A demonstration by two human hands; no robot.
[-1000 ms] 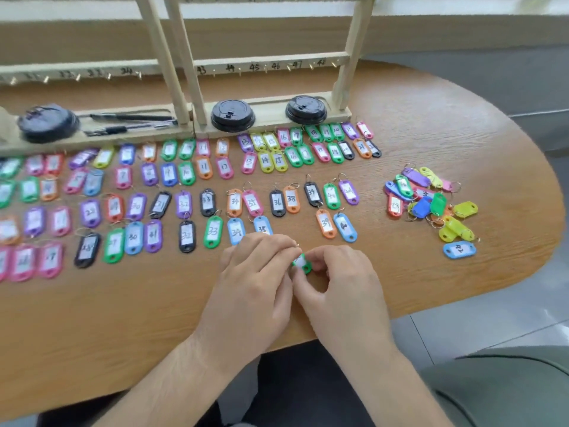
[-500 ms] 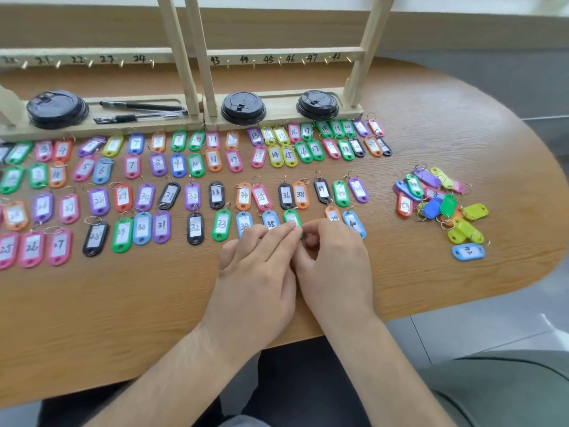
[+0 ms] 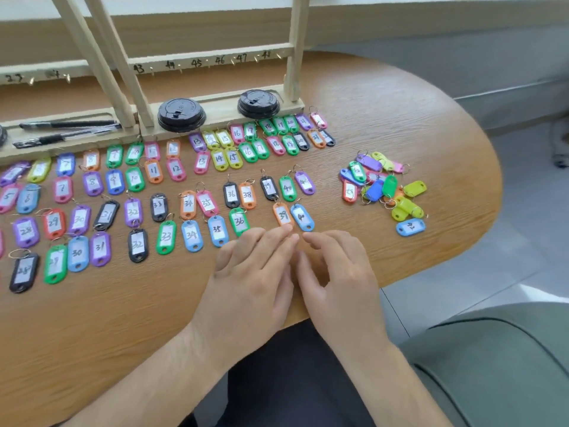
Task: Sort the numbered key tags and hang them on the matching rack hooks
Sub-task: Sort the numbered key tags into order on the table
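Dozens of tags (image 3: 166,237) lie in numbered rows on the desk (image 3: 154,318), below the rack (image 3: 212,61), whose visible hooks are bare. Both hands are released and hold nothing. The left hand (image 3: 255,272) has straight fingers, with its tips just beside the orange 39 (image 3: 282,214). The right hand (image 3: 335,272) hovers beside it, loosely curled. Sorting looks well along, with only a loose pile (image 3: 381,186) at the right left to sort. A gap stands between the green 36 (image 3: 239,221) and the orange 39. To do this well, draw one tag from the pile, free its ring, read it, and lay it down without nudging neighbours.
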